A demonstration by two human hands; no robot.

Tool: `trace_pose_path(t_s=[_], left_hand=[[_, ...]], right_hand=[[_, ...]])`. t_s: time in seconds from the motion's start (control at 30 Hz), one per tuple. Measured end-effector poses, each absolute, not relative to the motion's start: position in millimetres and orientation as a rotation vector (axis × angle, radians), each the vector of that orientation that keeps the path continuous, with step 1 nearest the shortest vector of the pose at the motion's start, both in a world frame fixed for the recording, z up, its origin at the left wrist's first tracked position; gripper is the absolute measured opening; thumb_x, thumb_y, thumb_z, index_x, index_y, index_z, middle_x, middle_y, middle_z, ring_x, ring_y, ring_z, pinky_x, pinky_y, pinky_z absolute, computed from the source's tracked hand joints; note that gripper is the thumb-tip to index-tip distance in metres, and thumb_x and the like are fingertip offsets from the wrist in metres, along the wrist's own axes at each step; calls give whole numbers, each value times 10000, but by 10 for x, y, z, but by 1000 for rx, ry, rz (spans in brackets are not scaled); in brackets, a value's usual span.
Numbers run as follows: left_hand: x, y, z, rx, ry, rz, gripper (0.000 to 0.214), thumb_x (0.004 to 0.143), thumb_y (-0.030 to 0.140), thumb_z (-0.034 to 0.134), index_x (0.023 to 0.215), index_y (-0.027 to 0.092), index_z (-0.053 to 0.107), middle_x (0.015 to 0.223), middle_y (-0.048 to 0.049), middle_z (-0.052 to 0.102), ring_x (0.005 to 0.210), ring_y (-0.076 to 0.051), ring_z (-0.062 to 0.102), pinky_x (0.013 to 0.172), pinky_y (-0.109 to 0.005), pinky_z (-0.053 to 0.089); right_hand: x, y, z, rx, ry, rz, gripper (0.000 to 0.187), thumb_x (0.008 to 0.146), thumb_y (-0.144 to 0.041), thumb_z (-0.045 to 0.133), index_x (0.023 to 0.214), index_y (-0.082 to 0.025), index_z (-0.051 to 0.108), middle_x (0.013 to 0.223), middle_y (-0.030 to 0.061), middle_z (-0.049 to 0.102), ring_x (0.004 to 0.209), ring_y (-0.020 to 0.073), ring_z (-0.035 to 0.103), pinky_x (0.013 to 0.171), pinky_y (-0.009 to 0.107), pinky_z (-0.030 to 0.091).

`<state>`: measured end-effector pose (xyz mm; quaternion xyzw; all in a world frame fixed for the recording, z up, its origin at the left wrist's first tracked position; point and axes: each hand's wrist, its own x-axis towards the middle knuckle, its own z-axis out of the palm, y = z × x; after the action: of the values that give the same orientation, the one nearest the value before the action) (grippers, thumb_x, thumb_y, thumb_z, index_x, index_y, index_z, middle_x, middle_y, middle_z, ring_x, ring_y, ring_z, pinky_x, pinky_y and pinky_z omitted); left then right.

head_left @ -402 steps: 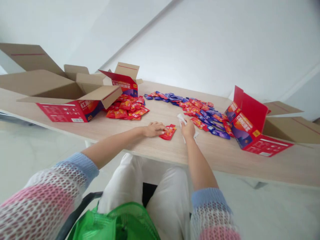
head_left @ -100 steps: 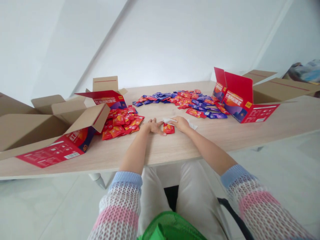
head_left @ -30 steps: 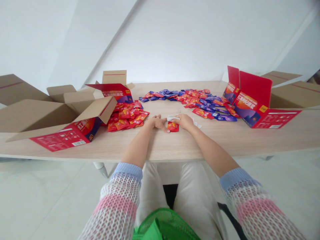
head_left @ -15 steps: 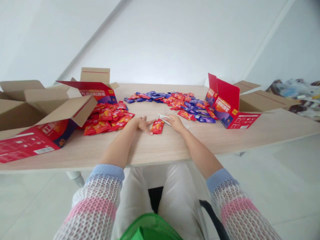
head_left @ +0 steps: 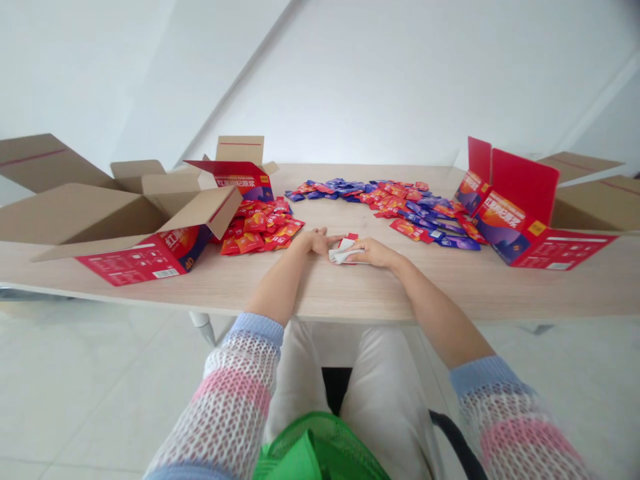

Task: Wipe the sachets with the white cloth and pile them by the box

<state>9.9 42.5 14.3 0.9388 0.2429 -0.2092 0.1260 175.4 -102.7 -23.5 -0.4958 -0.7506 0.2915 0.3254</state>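
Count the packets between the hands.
1 visible: a red packet, mostly covered by the white cloth in the right hand, by the left hand. More may be hidden underneath.

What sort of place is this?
Likely an indoor workroom for packaged goods, though the view is limited: open cardboard boxes, piles of small packets and a long table in front of a white wall.

white tissue [head_left: 344, 254] over red sachet [head_left: 353, 236]
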Motion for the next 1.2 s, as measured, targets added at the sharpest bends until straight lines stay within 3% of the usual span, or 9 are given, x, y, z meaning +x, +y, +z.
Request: trace_pose_path(t_s=[0.3,0.63,0.73,0.93,1.1,1.2], left_hand=[[51,380,183,2722,781,-626,1312,400,769,699,1486,399,61,1561,-42,-86,1373,-443,-49,1074,-589,130],[59,370,191,2703,800,-601,1350,385,761,714,1476,420,-4,1552,-58,-127,1359,-462,-68,1049,-630,128],[52,367,194,2697,794,-599,1351,390,761,714,1476,417,-14,1549,-70,-134,1359,-463,-69,1038,-642,137],[61,392,177,2695,781,-589,1343,403,762,707,1483,398,-3,1549,-82,-121,1368,-450,-60,1046,-630,137],[69,396,181,2713,779,-616,1337,381,770,707,1489,387,66,1560,-58,-81,1377,-434,-42,1075,-578,135],[65,396,184,2700,769,-613,1348,372,764,712,1483,407,36,1560,-51,-85,1373,-442,-49,1062,-604,137]], right_hand=[[1863,-873,-331,-1670,-1766,423,359,793,-455,625,1078,-252,706,1045,11,706,926,234,644,834,312,467],[2049,-910,-285,-2311,-1339,35,394,795,-562,569,1118,-361,671,1036,47,707,936,244,636,782,327,447],[2109,-932,-302,-2199,-1322,24,394,810,-561,547,1106,-338,681,1051,45,704,956,245,632,797,328,453],[2010,-948,-287,-1516,-1555,252,391,860,-467,515,1124,-229,677,1130,16,676,1037,220,611,910,313,443],[1941,-893,-323,-1488,-1685,462,397,793,-485,603,1078,-225,702,1097,14,688,1031,248,612,944,366,430],[1948,-917,-309,-1420,-1793,647,427,774,-490,623,1077,-200,703,1085,28,691,1025,245,612,937,355,429]])
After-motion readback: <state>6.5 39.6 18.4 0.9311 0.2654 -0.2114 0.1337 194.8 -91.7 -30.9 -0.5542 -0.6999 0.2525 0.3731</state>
